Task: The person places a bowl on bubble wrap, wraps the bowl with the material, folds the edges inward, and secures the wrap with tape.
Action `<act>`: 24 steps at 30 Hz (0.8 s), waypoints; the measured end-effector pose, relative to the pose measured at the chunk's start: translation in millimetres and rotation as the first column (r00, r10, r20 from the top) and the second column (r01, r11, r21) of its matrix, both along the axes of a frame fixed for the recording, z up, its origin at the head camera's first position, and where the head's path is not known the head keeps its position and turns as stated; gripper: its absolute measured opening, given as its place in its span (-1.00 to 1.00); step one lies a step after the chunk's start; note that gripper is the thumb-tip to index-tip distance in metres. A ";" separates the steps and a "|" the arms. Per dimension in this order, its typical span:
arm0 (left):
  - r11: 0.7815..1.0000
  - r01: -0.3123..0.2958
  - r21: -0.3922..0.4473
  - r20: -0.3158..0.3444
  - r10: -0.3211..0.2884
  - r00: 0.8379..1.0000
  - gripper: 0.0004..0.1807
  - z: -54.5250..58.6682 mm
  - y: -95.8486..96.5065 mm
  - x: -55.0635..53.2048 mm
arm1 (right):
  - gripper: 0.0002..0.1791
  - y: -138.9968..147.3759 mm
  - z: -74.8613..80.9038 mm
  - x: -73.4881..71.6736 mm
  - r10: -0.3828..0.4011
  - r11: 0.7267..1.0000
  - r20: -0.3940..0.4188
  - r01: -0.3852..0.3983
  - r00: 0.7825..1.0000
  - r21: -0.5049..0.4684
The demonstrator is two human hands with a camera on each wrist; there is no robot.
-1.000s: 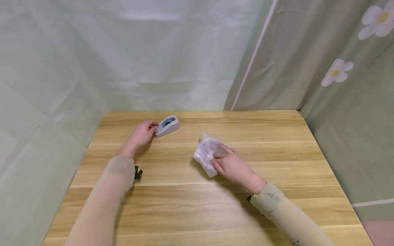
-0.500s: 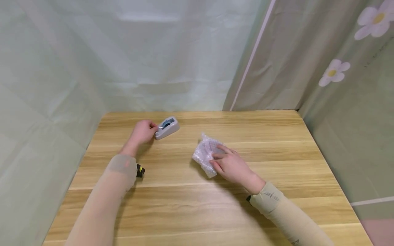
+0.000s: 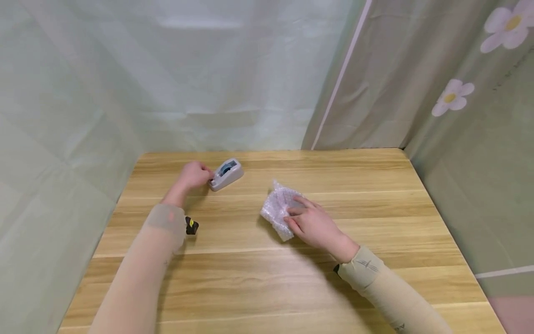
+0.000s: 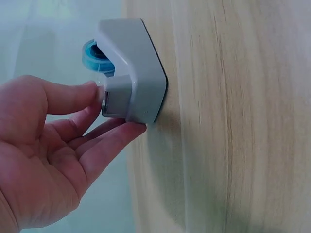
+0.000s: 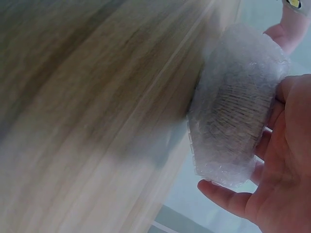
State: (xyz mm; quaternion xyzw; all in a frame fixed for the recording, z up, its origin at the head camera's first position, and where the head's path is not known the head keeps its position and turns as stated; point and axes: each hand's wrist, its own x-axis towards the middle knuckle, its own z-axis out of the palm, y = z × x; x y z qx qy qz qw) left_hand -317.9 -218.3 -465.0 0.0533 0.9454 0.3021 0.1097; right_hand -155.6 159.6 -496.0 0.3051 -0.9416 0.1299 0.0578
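At the back left of the table, my left hand [image 3: 195, 175] is at the front end of a grey tape dispenser [image 3: 226, 174] with a blue tape roll [image 4: 95, 59]. In the left wrist view, thumb and forefinger pinch the clear tape's free end by the cutter, while other fingers touch the dispenser's underside. Near mid-table lies a bundle of bubble wrap [image 3: 280, 211]. My right hand [image 3: 317, 225] rests on it, fingers spread and pressing the wrap. Through the wrap in the right wrist view, fine dark lines show; what is inside cannot be told.
The wood-grain table [image 3: 250, 287] meets pale curtains [image 3: 242, 83] at its back and sides. A black wrist camera [image 3: 192, 226] sits beside the left cuff.
The left hand has shifted slightly at the dispenser's front, and its wrist has turned a little. The dispenser has moved very slightly. The right hand stays on the bubble wrap.
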 end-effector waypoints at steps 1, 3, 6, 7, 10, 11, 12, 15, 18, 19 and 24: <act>1.000 -0.002 -0.001 0.010 0.002 1.000 -0.63 -0.5 -1.2 -1.1 | -0.60 -0.4 0.2 0.2 0.001 1.000 0.000 -0.001 1.000 -0.002; 1.000 -0.003 -0.002 0.022 0.003 1.000 -0.64 -0.8 -3.2 -2.9 | -0.60 -1.2 0.5 0.5 0.000 1.000 0.002 0.000 1.000 -0.003; 1.000 0.006 0.001 0.040 -0.006 0.999 -0.65 2.6 -4.5 -3.3 | -0.60 -1.9 1.1 0.7 -0.002 1.000 0.007 0.002 1.000 -0.003; 1.000 0.007 0.006 0.051 -0.008 0.999 -0.65 4.4 -4.7 -3.2 | -0.60 -2.2 1.5 0.7 -0.003 1.000 0.010 0.003 1.000 -0.005; 1.000 0.000 0.021 0.079 -0.001 0.997 -0.67 9.4 -4.5 -1.6 | -0.60 -2.7 1.5 0.2 -0.003 1.000 0.014 0.003 1.000 -0.009; 1.000 -0.006 0.028 0.091 0.003 0.996 -0.67 10.3 -4.8 -1.2 | -0.60 -3.0 1.4 0.0 -0.004 1.000 0.015 0.004 1.000 -0.009; 0.999 -0.012 0.041 0.101 0.008 0.995 -0.68 11.0 -5.0 -0.7 | -0.60 -3.2 1.0 -0.1 -0.005 1.000 0.015 0.005 1.000 -0.009; 0.996 -0.030 0.082 0.125 0.020 0.992 -0.67 11.7 -5.7 1.0 | -0.60 -3.7 0.2 -0.7 -0.006 1.000 0.014 0.006 1.000 -0.006; 0.985 -0.042 0.165 0.155 0.016 0.988 -0.67 9.7 -6.9 3.2 | -0.60 -3.8 -0.5 -0.9 -0.006 1.000 0.011 0.006 1.000 -0.006; 0.982 -0.043 0.186 0.161 0.013 0.987 -0.68 8.4 -7.8 3.8 | -0.60 -3.8 -0.5 -1.1 -0.004 1.000 0.010 0.004 1.000 -0.005; 0.968 -0.023 0.251 0.166 -0.019 0.986 -0.70 -1.0 -13.9 9.7 | -0.58 -4.9 -1.6 -1.2 -0.004 1.000 0.014 0.004 1.000 -0.002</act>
